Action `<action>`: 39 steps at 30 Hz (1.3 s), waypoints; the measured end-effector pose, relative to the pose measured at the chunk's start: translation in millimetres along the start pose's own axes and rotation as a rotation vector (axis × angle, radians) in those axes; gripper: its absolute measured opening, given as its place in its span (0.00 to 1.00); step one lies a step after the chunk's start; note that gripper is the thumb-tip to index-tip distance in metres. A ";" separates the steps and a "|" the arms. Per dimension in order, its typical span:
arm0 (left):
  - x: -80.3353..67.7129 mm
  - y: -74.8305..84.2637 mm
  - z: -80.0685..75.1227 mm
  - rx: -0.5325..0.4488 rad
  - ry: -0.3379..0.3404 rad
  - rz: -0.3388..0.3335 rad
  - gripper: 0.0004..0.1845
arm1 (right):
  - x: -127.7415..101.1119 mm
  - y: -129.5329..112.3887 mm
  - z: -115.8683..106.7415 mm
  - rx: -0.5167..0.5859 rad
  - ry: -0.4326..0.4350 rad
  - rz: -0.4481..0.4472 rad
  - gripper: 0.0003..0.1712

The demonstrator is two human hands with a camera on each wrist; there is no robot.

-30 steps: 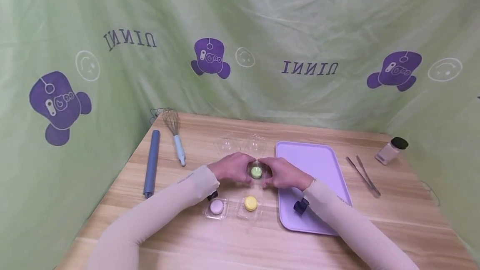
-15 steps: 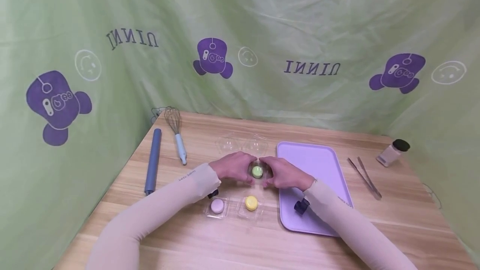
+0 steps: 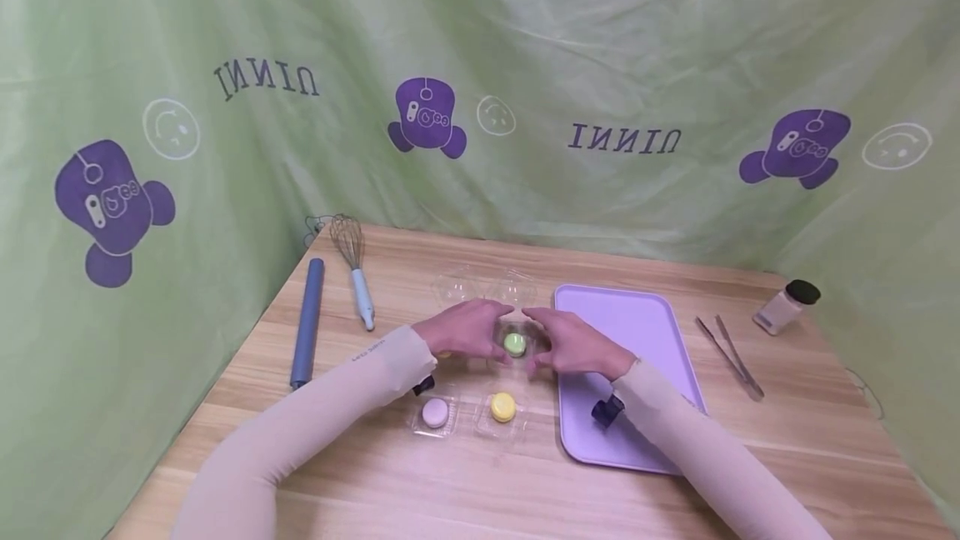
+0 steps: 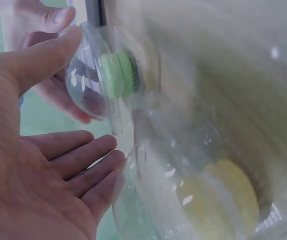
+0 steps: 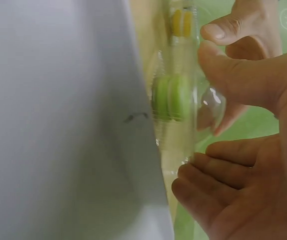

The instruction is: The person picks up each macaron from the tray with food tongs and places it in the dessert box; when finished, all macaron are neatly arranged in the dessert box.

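A green macaron (image 3: 514,345) sits in a clear plastic container with a rounded dome (image 4: 86,95), between both hands. My left hand (image 3: 467,330) is on the container's left, its fingers loosely extended and its thumb near the dome's edge. On the other side, my right hand (image 3: 577,344) has a similar pose, thumb close to the plastic. Neither hand visibly grips it; whether the fingertips touch it I cannot tell. Beneath the left hand, mostly hidden from the head view, a yellow macaron (image 4: 228,200) lies in another clear domed container.
In front, a lavender macaron (image 3: 435,413) and a yellow one sit in clear trays (image 3: 491,432). Clear domed pieces (image 3: 457,286) lie behind the hands. Around them are a purple tray (image 3: 622,323), tongs (image 3: 731,359), a black-lidded jar (image 3: 780,311), a whisk (image 3: 360,290) and a blue rolling pin (image 3: 307,323).
My hands have drawn slightly apart, widening the gap between the thumbs and index fingers around the green macaron's container. Part of a yellow macaron now shows beneath the left hand.
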State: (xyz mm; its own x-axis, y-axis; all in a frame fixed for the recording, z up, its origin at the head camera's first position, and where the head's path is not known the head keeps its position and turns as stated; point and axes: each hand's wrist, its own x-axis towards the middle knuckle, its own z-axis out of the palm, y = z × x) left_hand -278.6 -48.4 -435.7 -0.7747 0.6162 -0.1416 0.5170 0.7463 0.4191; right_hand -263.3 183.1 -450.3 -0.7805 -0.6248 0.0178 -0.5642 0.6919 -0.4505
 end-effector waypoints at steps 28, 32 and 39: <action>-15.1 -45.7 -68.4 -0.399 0.426 -0.043 0.56 | 47.0 1.1 -58.3 0.419 0.367 -0.002 0.56; -18.4 -61.6 -78.4 -0.453 0.465 -0.035 0.59 | 60.2 -2.2 -66.4 0.399 0.337 -0.002 0.59; -20.4 -89.0 -81.9 -0.469 0.480 -0.078 0.62 | 86.6 -7.7 -69.2 0.324 0.291 -0.048 0.60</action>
State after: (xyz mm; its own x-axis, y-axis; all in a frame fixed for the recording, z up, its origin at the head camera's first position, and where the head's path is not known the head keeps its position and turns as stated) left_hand -338.6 -147.9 -396.7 -0.9352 0.3039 0.1820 0.3246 0.5294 0.7838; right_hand -345.2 148.7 -383.5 -0.8251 -0.4935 0.2749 -0.5239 0.4864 -0.6992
